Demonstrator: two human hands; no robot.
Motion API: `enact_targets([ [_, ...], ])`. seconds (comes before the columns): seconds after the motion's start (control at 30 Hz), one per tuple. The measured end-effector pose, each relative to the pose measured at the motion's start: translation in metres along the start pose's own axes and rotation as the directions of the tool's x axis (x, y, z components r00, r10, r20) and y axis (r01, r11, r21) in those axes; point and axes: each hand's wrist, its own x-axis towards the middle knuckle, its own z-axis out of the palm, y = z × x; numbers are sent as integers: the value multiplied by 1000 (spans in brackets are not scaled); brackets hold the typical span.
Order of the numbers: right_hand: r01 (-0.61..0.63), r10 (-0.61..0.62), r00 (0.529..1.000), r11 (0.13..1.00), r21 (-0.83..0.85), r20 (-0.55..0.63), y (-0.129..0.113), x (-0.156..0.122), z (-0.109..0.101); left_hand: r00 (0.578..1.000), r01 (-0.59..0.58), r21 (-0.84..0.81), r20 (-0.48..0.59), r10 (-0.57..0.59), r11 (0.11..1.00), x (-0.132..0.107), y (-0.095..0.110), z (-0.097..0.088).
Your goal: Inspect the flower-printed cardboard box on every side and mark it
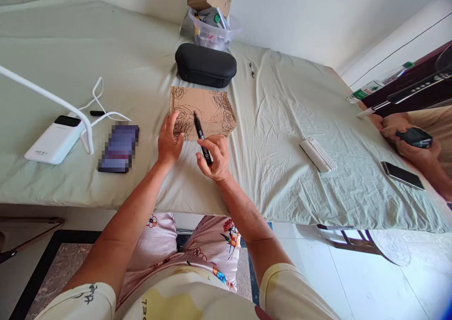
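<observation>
A brown piece of cardboard point(206, 101), covered in dark looping scribbles, lies on the cloth-covered table. My left hand point(169, 139) rests on its left edge, with fingers stretched out and the thumb apart. In my right hand point(216, 159) is a black marker point(198, 127), gripped between thumb and fingers. Its tip points up and away over the middle of the cardboard; whether it touches the surface, I cannot tell. Just behind the cardboard sits a black zippered case point(205, 65).
To the left are a phone point(119, 149), a white power bank point(52, 140) and a white cable. A clear basin point(212, 35) of items stands at the back. Rightward lie a small dark pen-like item point(252, 70), a pale device point(318, 155) and another phone point(403, 175), near a person's hands point(411, 139).
</observation>
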Motion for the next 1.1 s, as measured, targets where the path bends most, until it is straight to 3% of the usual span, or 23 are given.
enact_targets([
  [0.23,24,-26,1000,995,-97,-16,3,0,1,1000,3,-15,11,-3,1000,1,1,-1],
  [0.47,-36,44,997,992,-121,62,3,1,7,1000,11,-6,17,-11,1000,2,0,-1],
  [0.73,79,-75,996,993,-92,44,1,1,12,1000,20,-90,10,-19,996,2,2,0],
  [0.8,91,-94,995,991,-101,-20,0,2,11,999,28,-109,19,-26,994,2,4,-1],
  [0.9,68,-92,972,991,-114,-215,3,4,2,999,43,-120,38,-38,992,2,6,-4],
  [1.0,-20,-26,909,994,-108,-416,19,7,-13,998,45,-94,47,-41,995,1,7,-6],
  [1.1,-201,123,828,976,-86,-546,51,10,-28,996,71,-64,50,-68,995,1,5,-6],
])
